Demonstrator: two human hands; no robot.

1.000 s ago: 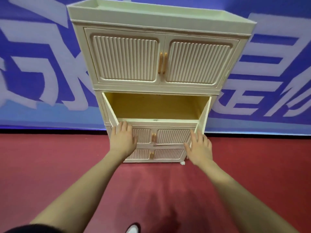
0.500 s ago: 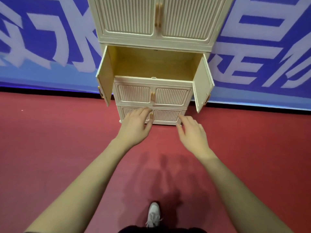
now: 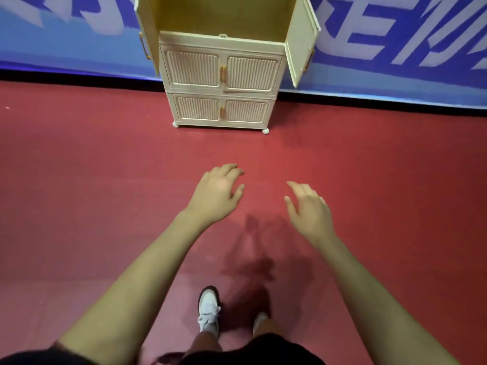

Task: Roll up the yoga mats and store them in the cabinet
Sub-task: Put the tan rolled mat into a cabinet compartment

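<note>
A: Starting at the left, what is the left hand (image 3: 216, 193) doing?

B: It hangs over the red floor (image 3: 79, 180), fingers loosely spread and bent, gripping nothing. The right hand (image 3: 308, 209) beside it is the same: fingers apart, empty.

A: And the cabinet (image 3: 221, 75)?

B: It stands far from the hands, against the blue wall (image 3: 395, 48). The left door (image 3: 147, 30) and right door (image 3: 300, 40) of one compartment are swung wide, and what shows of its inside holds nothing. I'd judge it is left open to take the rolls. The lower doors are closed.

A: Where are the mats?

B: None is in view, so rolling has not started here. Both hands are probably free to fetch one. A white shoe (image 3: 209, 309) shows near the bottom.
</note>
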